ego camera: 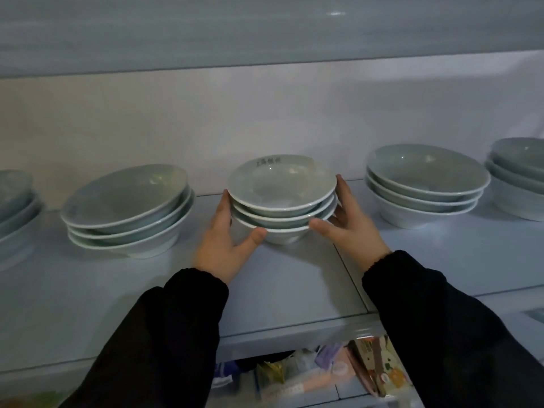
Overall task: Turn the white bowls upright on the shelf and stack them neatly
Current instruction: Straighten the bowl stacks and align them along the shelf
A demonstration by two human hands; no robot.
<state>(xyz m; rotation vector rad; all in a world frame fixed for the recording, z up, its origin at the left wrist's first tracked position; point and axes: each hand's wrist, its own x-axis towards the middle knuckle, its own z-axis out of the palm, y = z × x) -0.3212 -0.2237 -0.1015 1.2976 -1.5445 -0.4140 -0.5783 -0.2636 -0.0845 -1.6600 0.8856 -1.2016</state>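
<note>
A stack of three upright white bowls stands in the middle of the pale shelf; the top bowl has dark lettering inside its far rim. My left hand cups the stack's left side, thumb at the front against the bottom bowl and fingers up along the rims. My right hand mirrors it on the right side, thumb at the front and fingers round the back edge. Both arms wear black sleeves.
More upright stacks share the shelf: a leaning one to the left, one to the right, and partly cut-off ones at the far left and far right. Another shelf runs overhead. Coloured packets lie on the level below.
</note>
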